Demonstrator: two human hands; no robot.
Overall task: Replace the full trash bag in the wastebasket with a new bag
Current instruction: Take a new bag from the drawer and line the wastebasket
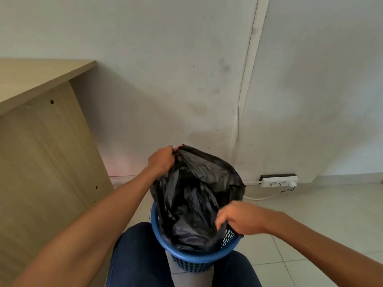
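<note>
black trash bag [196, 193] seated in the blue mesh wastebasket [199, 256], lower part down inside, upper part standing well above the rim and leaning away toward the wall. long axis running up and away from the body, mouth gaping toward the camera. hard to tell from the crumpled plastic inside how full.

gripped at the far-left edge of the mouth by the left hand [161, 160], fingers clenched round a gathered fold, a scrap of pink showing at the grip. caught at the near-right edge by the right hand [240, 219], fingers curled into the plastic just above the basket rim; slightly blurred, yet seemingly grasping the film, not merely touching it.

left hand higher and farther out, right hand lower and nearer the body, so the mouth held on a diagonal across the basket. judged to call for evening out that diagonal next: either a pull up along the basket's own axis or a spreading of the mouth over the rim.

basket upright on the tiled floor, between the knees [136, 255] in dark trousers. wooden desk [41, 131] off to the left, white power strip [278, 181] by the wall to the right, both well apart from the bag.
</note>
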